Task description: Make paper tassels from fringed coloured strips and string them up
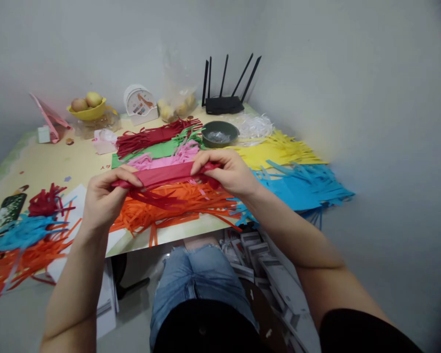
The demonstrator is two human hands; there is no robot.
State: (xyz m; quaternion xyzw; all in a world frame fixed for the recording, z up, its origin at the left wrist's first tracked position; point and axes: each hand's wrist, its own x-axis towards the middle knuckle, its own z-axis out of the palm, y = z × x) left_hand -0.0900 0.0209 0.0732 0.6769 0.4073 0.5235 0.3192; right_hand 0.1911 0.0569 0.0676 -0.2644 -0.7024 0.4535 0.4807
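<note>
Stretched between my two hands is a dark pink-red sheet of fringed tissue paper (pixel 165 174), its loose strips drooping below. My left hand (pixel 108 191) pinches its left end between thumb and fingers. At the other end, my right hand (pixel 224 171) grips the sheet with thumb and fingers closed. The sheet hangs over a heap of orange fringed paper (pixel 176 206) near the table's front edge. Behind it lie pink fringed paper (pixel 169 159), green (pixel 161 149) and dark red fringed paper (pixel 154 136).
Blue fringed paper (pixel 297 189) and yellow fringed paper (pixel 275 152) lie right, near a dark bowl (pixel 219 133) and a router (pixel 224 105). Bundled strips (pixel 29 233) and a phone (pixel 8 213) are left. A yellow fruit bowl (pixel 88 113) stands behind. Boxes (pixel 272 269) lie beneath.
</note>
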